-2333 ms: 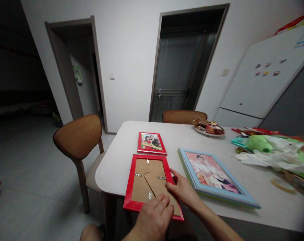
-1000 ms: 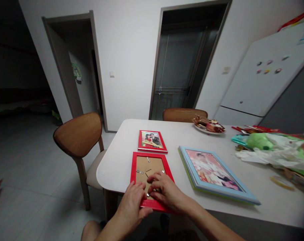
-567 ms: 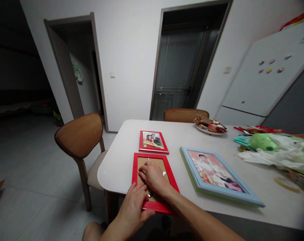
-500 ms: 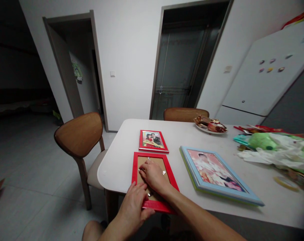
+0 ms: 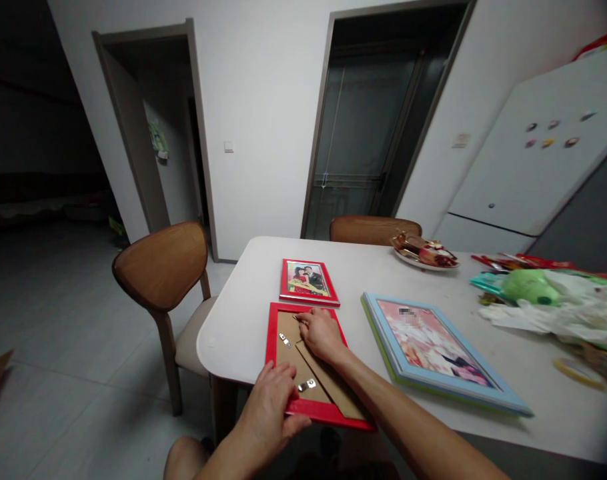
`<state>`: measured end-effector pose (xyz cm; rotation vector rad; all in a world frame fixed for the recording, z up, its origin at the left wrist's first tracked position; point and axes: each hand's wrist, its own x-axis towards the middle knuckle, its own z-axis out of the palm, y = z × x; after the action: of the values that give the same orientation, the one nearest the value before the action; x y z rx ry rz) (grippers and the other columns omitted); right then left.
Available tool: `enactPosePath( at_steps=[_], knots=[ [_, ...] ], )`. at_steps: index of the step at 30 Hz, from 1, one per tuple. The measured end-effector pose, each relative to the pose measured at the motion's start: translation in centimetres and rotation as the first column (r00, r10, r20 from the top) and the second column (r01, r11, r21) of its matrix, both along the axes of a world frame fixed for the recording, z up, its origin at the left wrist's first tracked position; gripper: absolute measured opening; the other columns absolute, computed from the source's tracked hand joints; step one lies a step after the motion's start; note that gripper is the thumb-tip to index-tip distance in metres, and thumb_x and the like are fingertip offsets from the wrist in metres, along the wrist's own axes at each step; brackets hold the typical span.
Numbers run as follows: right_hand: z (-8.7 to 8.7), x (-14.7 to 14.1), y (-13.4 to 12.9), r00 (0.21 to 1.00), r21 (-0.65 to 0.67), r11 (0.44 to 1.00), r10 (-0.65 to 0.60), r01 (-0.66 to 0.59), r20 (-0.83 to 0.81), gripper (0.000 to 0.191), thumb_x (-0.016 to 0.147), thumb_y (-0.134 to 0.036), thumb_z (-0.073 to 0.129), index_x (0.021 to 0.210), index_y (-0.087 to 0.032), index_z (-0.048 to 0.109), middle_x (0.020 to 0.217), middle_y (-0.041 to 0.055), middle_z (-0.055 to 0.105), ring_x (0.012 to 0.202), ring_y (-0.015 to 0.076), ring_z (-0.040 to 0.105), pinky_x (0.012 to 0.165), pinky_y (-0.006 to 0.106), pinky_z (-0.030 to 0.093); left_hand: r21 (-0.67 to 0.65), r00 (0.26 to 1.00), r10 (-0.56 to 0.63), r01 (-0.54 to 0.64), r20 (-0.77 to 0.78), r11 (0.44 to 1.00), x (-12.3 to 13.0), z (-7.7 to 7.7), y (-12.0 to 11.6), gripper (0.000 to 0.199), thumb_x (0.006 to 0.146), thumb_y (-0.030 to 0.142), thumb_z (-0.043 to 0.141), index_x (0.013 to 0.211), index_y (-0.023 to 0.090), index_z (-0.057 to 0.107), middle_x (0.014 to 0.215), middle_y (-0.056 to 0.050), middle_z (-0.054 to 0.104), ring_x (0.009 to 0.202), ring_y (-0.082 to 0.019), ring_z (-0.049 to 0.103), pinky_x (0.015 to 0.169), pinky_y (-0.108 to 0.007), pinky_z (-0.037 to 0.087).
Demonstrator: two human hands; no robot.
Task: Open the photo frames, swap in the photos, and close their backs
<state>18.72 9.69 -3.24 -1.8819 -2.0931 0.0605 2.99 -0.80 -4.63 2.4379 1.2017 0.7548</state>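
Observation:
A red photo frame [image 5: 272,333] lies face down at the table's near edge, its brown backing board [image 5: 289,367] and cardboard stand leg showing. My left hand [image 5: 271,397] is closed on the frame's near left corner, thumb over the near edge and fingers on top. Over the far part of the backing, my right hand [image 5: 321,333] has its fingers bent and pinching at a small metal clip by the far edge, mostly hidden by the fingertips. Another metal clip [image 5: 284,340] sits at the left side, and a third clip [image 5: 307,385] near the near edge.
Beyond it lies a smaller red framed photo [image 5: 308,281]. To the right are stacked blue and green frames [image 5: 443,353], a roll of tape [image 5: 578,373], a green plush toy [image 5: 528,287] among white wrapping, and a plate of wrapped items [image 5: 426,253]. A wooden chair [image 5: 163,267] stands left.
My right hand has moved from the left clip to the far clip. The left clip now points inward differently, and the near clip has come into fuller view. My left hand stays put.

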Motion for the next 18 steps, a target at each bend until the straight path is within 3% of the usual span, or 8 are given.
enactPosePath(
  at_steps=[6,10,14,18],
  knots=[
    [1.3,1.1,-2.3,0.993,0.01,0.996,0.088,-0.088,-0.081,0.038,0.076,-0.026,0.044,0.113,-0.018,0.05,0.101,0.0086,0.055,0.092,0.0185,0.046,0.079,0.027,0.032,-0.024,1.0,0.002,-0.002,-0.014,1.0,0.0,0.6,-0.1,0.034,0.06,0.027,0.07,0.088,0.014,0.055,0.115,-0.015,0.053,0.11,-0.028,0.045,0.096,-0.05,0.029],
    [2.2,2.6,-6.0,0.969,-0.072,0.976,0.195,-0.208,-0.148,0.035,0.072,-0.037,0.049,0.099,-0.018,0.059,0.092,0.008,0.057,0.084,0.0183,0.05,0.073,0.026,0.035,-0.062,1.0,-0.003,0.002,-0.023,0.998,0.1,1.1,-0.3,0.031,0.06,0.025,0.069,0.086,0.015,0.056,0.115,-0.015,0.053,0.11,-0.028,0.045,0.097,-0.05,0.028],
    [2.0,2.8,-8.1,0.975,-0.103,0.976,0.176,-0.191,-0.138,0.042,0.061,-0.036,0.058,0.101,-0.02,0.058,0.091,0.0077,0.055,0.082,0.0188,0.051,0.07,0.026,0.037,-0.047,1.0,-0.006,0.005,-0.008,0.999,0.1,1.0,-0.4,0.032,0.061,0.023,0.068,0.089,0.015,0.054,0.116,-0.015,0.052,0.112,-0.028,0.043,0.097,-0.051,0.027],
    [1.7,2.4,-7.7,0.966,-0.075,0.988,0.117,-0.137,-0.23,0.044,0.061,-0.024,0.055,0.104,-0.016,0.056,0.094,0.0089,0.056,0.086,0.0183,0.051,0.075,0.026,0.038,-0.065,0.999,0.01,-0.008,0.031,0.998,0.1,0.9,-0.4,0.038,0.061,0.02,0.067,0.095,0.012,0.053,0.122,-0.018,0.045,0.115,-0.028,0.038,0.098,-0.049,0.026]
  ],
)
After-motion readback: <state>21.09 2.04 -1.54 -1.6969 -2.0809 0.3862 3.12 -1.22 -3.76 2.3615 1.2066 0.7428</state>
